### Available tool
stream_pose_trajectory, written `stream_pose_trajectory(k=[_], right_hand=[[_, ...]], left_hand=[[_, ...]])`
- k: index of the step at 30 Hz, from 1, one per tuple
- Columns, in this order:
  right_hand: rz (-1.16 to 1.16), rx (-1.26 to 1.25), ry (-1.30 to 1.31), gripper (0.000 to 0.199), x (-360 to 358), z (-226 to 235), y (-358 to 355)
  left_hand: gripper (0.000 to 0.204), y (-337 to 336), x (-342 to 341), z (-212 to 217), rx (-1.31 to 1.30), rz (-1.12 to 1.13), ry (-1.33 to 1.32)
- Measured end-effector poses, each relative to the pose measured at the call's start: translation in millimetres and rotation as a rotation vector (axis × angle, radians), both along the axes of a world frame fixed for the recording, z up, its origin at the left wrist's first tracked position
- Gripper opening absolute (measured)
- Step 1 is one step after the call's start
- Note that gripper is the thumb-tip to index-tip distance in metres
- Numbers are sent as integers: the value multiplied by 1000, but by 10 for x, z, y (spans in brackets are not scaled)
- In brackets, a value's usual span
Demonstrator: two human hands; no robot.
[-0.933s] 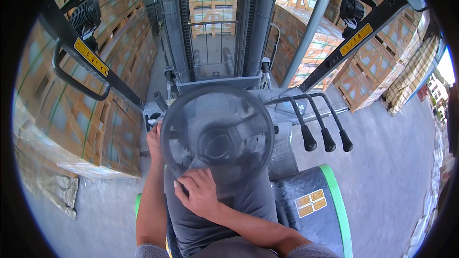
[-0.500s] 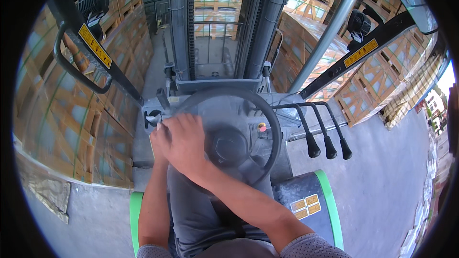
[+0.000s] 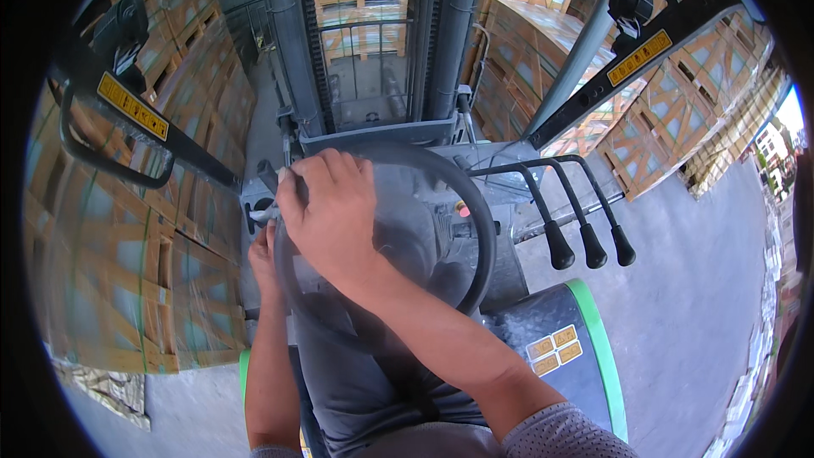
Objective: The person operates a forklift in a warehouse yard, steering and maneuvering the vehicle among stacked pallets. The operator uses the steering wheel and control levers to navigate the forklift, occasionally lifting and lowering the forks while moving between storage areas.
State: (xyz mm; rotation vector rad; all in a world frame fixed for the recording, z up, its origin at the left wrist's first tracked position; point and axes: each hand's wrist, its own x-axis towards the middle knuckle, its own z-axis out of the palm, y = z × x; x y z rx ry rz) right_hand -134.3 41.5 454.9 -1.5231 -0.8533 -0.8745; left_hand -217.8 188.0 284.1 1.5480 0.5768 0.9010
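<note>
The right hand (image 3: 326, 212) had swept round the steering wheel (image 3: 475, 229): 0.9 s earlier it sat at the wheel's lower rim near the lap, 0.5 s earlier at the left side, and in this frame it lay over the upper-left arc, left of frame centre, the forearm crossing the wheel diagonally from lower right. Its fingers were curled together over the rim, knuckles up; whether a knob sat under the palm could not be told. The left hand (image 3: 264, 256) stayed low at the wheel's left edge, mostly hidden behind the right one, fingers seemingly pressed to the rim or column, grip not clear. The wheel sat mid-frame, just below the mast (image 3: 292, 42). The three black-knobbed levers (image 3: 585, 242) right of centre were untouched, well apart from both hands. The view past the mast had also swung: the stacked wrapped crates (image 3: 127, 280) at left filled more of the frame. Judged from that, a steady one-handed turn of the wheel was under way, the truck swinging on the grey concrete floor (image 3: 704, 314) between stacks.
</note>
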Motion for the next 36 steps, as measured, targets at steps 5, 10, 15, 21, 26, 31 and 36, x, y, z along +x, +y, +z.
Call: stream_pose_trajectory(k=[5, 10, 15, 21, 26, 31, 36], right_hand=[[31, -13, -6, 12, 24, 121, 131], [-12, -10, 23, 12, 111, 130, 112], [38, -12, 19, 14, -46, 27, 193], [51, 6, 60, 14, -289, -17, 564], [27, -34, 58, 13, -112, 47, 619], [7, -13, 81, 13, -51, 106, 681], [31, 4, 106, 15, -156, 89, 793]], left_hand=[[37, 317, -53, -34, -30, -18, -93], [39, 349, -55, -12, -40, 4, 18], [44, 486, -31, -254, 67, -29, -80], [28, 1020, -206, -534, 76, -41, 97], [28, 1005, -203, -387, -162, -81, -271], [35, 921, -62, -105, -92, -48, -270], [36, 945, 82, -42, -76, -45, -254]])
